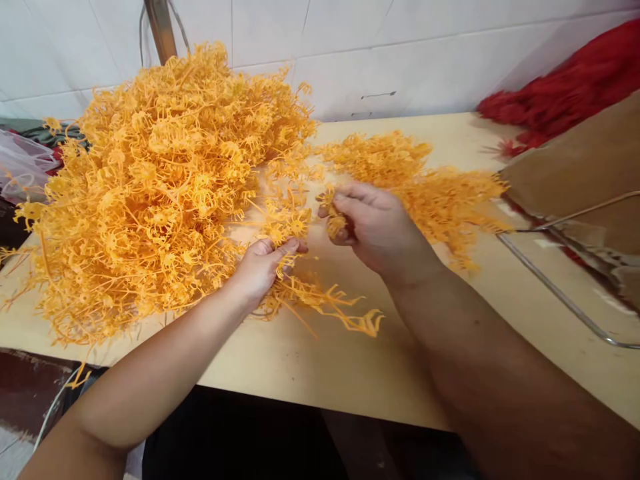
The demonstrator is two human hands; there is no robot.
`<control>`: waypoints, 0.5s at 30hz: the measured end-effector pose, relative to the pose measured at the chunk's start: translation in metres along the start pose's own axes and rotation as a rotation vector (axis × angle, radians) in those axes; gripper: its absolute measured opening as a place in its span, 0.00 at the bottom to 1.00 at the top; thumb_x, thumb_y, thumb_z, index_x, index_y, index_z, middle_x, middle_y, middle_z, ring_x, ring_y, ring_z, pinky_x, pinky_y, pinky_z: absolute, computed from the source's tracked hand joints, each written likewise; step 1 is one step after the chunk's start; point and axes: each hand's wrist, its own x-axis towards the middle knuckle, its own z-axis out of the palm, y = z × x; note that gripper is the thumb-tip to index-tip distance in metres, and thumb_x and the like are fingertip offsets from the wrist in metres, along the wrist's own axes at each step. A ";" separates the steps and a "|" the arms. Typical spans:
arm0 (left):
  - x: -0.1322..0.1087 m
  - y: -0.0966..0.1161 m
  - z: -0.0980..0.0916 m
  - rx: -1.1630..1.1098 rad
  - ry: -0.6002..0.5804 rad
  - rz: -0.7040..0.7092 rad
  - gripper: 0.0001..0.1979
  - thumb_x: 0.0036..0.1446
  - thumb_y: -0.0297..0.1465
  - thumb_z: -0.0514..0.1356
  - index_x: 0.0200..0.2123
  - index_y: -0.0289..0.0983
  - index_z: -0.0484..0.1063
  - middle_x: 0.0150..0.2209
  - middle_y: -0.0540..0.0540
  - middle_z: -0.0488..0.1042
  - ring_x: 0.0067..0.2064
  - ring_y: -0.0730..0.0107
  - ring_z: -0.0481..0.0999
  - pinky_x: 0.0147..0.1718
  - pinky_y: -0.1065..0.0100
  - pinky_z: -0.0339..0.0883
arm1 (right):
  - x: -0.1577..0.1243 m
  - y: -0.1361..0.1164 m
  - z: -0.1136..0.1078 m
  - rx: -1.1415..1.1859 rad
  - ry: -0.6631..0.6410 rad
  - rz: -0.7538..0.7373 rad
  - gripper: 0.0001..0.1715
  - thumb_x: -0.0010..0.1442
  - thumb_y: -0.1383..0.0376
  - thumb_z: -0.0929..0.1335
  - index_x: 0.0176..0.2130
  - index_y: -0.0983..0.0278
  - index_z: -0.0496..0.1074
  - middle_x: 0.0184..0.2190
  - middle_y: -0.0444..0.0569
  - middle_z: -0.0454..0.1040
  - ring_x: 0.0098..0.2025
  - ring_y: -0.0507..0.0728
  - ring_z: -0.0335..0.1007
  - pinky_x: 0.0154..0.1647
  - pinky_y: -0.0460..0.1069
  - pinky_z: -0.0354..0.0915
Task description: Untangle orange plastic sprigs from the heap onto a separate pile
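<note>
Orange-yellow plastic flower pieces with thin stems lie in a big tangled heap (pixel 150 173) on the left of the table. At the heap's right edge, my left hand (pixel 265 263) is closed on a small bunch of these flower pieces (pixel 293 223), thumb on top. To its right, my right hand (pixel 373 223) has its fingers curled round a few more flower pieces (pixel 335 217), partly hidden by the fingers. Some loose stems (pixel 345 310) lie just below the hands. Behind and right of my right hand lies a flatter pile (pixel 445 197) of the same pieces.
The pale table (pixel 320 377) meets a white tiled wall (pixel 425 60). At right are a brown cardboard piece (pixel 580 167), a bent metal rod (pixel 560 293) and a red heap (pixel 575 87). A clear plastic bag (pixel 23 163) is at far left.
</note>
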 end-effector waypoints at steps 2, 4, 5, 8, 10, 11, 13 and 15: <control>0.001 -0.001 0.003 0.009 0.002 0.010 0.10 0.47 0.34 0.61 0.23 0.33 0.68 0.14 0.56 0.57 0.20 0.83 0.59 0.24 0.76 0.55 | -0.006 -0.004 0.008 0.032 -0.063 0.080 0.07 0.49 0.63 0.65 0.30 0.62 0.62 0.22 0.41 0.61 0.15 0.44 0.45 0.14 0.43 0.41; 0.002 -0.003 0.004 0.029 0.002 0.013 0.10 0.47 0.35 0.61 0.23 0.33 0.68 0.15 0.56 0.60 0.20 0.82 0.61 0.25 0.75 0.57 | -0.010 -0.006 0.010 0.068 -0.142 0.129 0.09 0.52 0.59 0.64 0.32 0.62 0.62 0.19 0.40 0.57 0.15 0.44 0.44 0.15 0.43 0.39; 0.002 -0.004 0.005 0.045 0.005 0.017 0.10 0.47 0.35 0.61 0.24 0.33 0.68 0.16 0.55 0.63 0.20 0.82 0.62 0.25 0.75 0.58 | -0.012 -0.007 0.010 0.078 -0.170 0.141 0.12 0.53 0.56 0.64 0.32 0.62 0.63 0.17 0.39 0.55 0.15 0.45 0.43 0.15 0.44 0.38; 0.002 -0.006 0.005 0.095 0.013 0.041 0.10 0.47 0.35 0.61 0.24 0.33 0.68 0.19 0.53 0.67 0.22 0.80 0.64 0.26 0.74 0.59 | -0.020 -0.008 0.014 -0.031 -0.214 0.054 0.23 0.47 0.46 0.67 0.29 0.63 0.64 0.16 0.38 0.53 0.16 0.45 0.45 0.16 0.44 0.42; 0.003 -0.006 0.004 0.128 0.010 0.044 0.10 0.48 0.35 0.61 0.23 0.33 0.68 0.19 0.53 0.67 0.23 0.79 0.65 0.26 0.73 0.59 | -0.024 -0.006 0.021 -0.178 -0.220 -0.063 0.24 0.42 0.47 0.71 0.25 0.63 0.65 0.16 0.41 0.58 0.19 0.47 0.52 0.18 0.45 0.49; 0.002 -0.006 0.004 0.147 0.006 0.040 0.11 0.48 0.35 0.61 0.23 0.33 0.68 0.19 0.53 0.67 0.23 0.78 0.65 0.26 0.73 0.59 | -0.025 -0.004 0.024 -0.233 -0.212 -0.110 0.23 0.41 0.48 0.71 0.23 0.63 0.64 0.17 0.42 0.60 0.20 0.47 0.54 0.20 0.46 0.51; 0.001 -0.004 0.004 0.197 0.006 0.045 0.11 0.50 0.35 0.59 0.22 0.33 0.68 0.20 0.52 0.67 0.23 0.79 0.65 0.26 0.73 0.59 | -0.021 0.002 0.026 -0.272 -0.169 -0.149 0.22 0.46 0.49 0.70 0.21 0.63 0.61 0.16 0.42 0.59 0.19 0.47 0.52 0.19 0.46 0.50; -0.001 -0.004 0.003 0.255 0.016 0.068 0.11 0.51 0.34 0.58 0.21 0.33 0.68 0.20 0.52 0.67 0.24 0.79 0.64 0.27 0.74 0.58 | -0.011 0.009 0.019 -0.233 -0.150 -0.132 0.22 0.52 0.49 0.65 0.21 0.62 0.57 0.15 0.39 0.53 0.17 0.46 0.45 0.17 0.45 0.44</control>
